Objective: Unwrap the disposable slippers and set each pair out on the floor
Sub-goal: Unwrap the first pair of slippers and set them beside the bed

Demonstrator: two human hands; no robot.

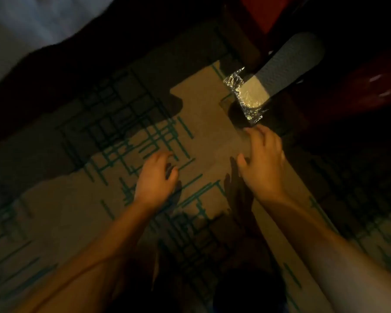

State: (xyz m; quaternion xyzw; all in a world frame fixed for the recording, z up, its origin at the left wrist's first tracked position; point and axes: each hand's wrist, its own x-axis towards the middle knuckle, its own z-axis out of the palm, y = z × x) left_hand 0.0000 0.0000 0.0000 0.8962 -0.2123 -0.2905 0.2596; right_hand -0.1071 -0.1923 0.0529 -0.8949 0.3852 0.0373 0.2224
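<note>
While both your arms reach forward over the patterned floor [203, 123], your left hand [156, 175] hovers with its fingers loosely curled and grasping nothing, and your right hand [263, 159] is spread, released, its fingertips just short of the plastic wrapper [250, 109]. Ahead of the right hand lies the slipper pack [287, 66], its pale end still inside the crinkled wrapper and its grey textured sole sticking out toward the upper right. Dim light leaves the dark reddish furniture [348, 91] beside it hard to identify, possibly a chair.
</note>
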